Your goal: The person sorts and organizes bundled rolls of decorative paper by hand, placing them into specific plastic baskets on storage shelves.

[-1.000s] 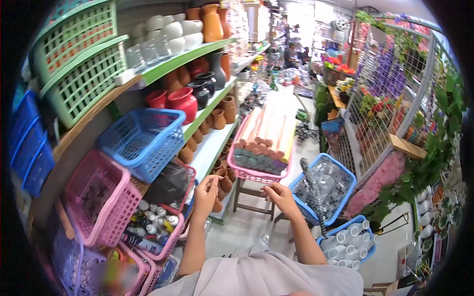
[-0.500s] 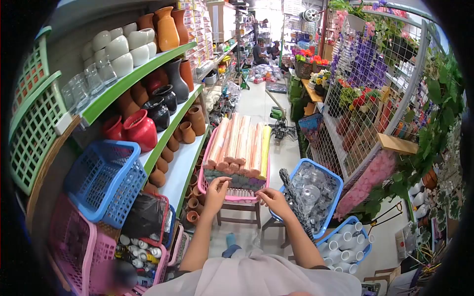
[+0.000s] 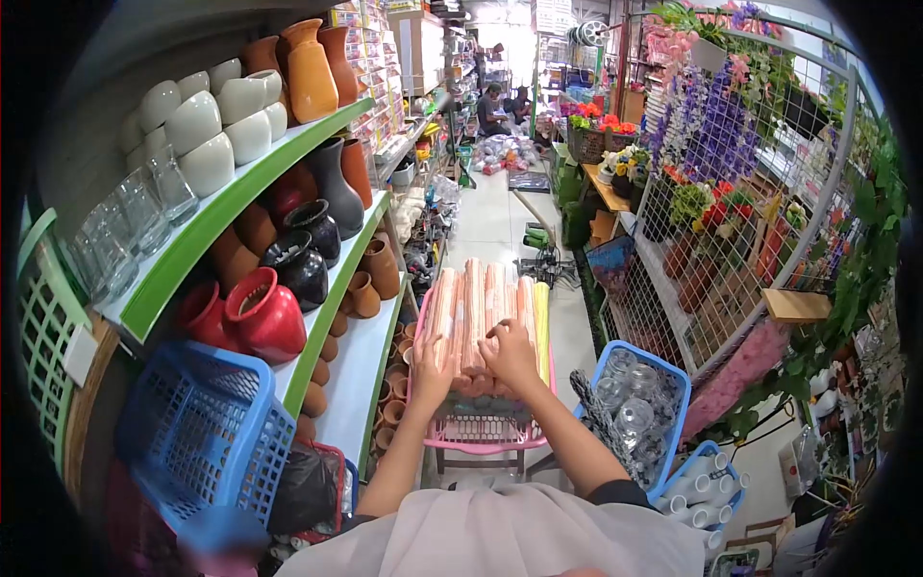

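Setting: shop aisle; shelves (image 3: 332, 303) of clay vases at left.
Left hand (image 3: 430, 370): fingers curled on the rolls (image 3: 481, 293); grasp cannot be told.
Rolls: stacked in pink basket (image 3: 481, 435).
Right hand (image 3: 510, 354): fingers released, laid flat on the rolls.
Blue basket (image 3: 673, 370): just beside, at right.

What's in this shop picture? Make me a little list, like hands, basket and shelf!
Place: shop aisle, shelves on the left
Left hand: on the peach rolls
Right hand: on top of the same rolls, next to the other hand
Rolls: lying side by side in a pink basket
Beside it, right: blue basket of clear glass things
Shelves: red vase, black vase, white pots
Grip: cannot tell if the fingers are closed around a roll
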{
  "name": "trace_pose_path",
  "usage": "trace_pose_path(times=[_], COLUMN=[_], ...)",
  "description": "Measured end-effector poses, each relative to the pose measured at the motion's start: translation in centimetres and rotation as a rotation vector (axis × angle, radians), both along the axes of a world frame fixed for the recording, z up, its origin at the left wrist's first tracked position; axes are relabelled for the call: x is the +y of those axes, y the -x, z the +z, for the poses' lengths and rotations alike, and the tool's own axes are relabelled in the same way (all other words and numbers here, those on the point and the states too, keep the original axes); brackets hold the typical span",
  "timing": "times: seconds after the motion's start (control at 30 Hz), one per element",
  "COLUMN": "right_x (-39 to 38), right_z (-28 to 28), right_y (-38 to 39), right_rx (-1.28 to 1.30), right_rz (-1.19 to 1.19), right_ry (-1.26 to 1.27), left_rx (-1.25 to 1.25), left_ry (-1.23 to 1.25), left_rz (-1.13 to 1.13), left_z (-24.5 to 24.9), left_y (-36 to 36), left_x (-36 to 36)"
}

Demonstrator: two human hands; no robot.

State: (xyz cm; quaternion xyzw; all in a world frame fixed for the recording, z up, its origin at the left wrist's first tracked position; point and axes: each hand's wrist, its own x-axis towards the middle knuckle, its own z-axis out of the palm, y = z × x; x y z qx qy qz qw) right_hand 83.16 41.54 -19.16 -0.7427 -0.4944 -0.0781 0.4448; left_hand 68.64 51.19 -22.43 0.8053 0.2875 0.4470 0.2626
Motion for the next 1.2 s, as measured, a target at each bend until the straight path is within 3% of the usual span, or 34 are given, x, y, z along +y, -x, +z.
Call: trace_pose_path(times=[0.07,0.1,0.13,0.17,0.2,0.43,0.57,0.63,0.67,0.73,0.87,0.93,0.97,1.1,1.2], right_x=[2.5,3.0,3.8,4.4,5.0,7.2,6.5,5.7,5.1,3.1,-2.0,-5.0,-6.6,-13.5,-18.8], right_z=[-0.2,0.9,1.3,1.6,1.7,0.7,0.8,0.6,0.6,1.8,3.0,3.7,4.3,4.3,-1.2], right_y=[-0.2,0.1,0.2,0.3,0.3,0.7,-0.6,-1.2,-1.7,-1.8,-0.5,0.4,1.0,1.2,-1.3], right_rx=[-0.213,-0.185,-0.187,-0.233,-0.277,-0.340,-0.202,-0.003,-0.004,0.174,0.105,0.097,0.095,0.072,0.245], right_rz=[-0.212,-0.238,-0.243,-0.261,-0.278,-0.302,-0.298,-0.270,-0.278,-0.120,-0.015,0.018,0.058,0.091,-0.109], right_ry=[0.173,0.348,0.342,0.444,0.548,0.756,0.631,0.355,0.357,0.263,-0.031,-0.069,-0.049,0.016,-0.035], left_rx=[0.029,0.072,0.115,0.174,0.172,0.163,0.156,0.160,0.086,0.011,-0.257,-0.437,-0.462,-0.400,-0.394], left_ry=[0.080,0.043,0.006,0.162,0.158,0.136,0.193,0.192,0.166,0.144,0.414,1.052,1.138,1.145,1.233], left_rz=[-0.039,-0.065,-0.091,-0.184,-0.187,-0.189,-0.189,-0.170,-0.111,-0.065,-0.371,-0.617,-0.822,-0.880,-0.823], left_z=[-0.9,-2.0,-2.5,-2.9,-3.2,-3.8,-3.4,-2.4,-1.9,0.2,2.0,3.3,2.7,4.2,3.8], left_y=[0.2,0.1,0.2,0.4,0.4,-0.2,0.0,-0.4,-0.8,-1.4,-3.4,-4.0,-4.6,-5.3,-5.0], left_x=[1.4,2.4,3.0,3.6,3.9,5.2,5.2,4.4,4.0,2.8,0.2,-2.5,-3.2,-8.3,-11.4])
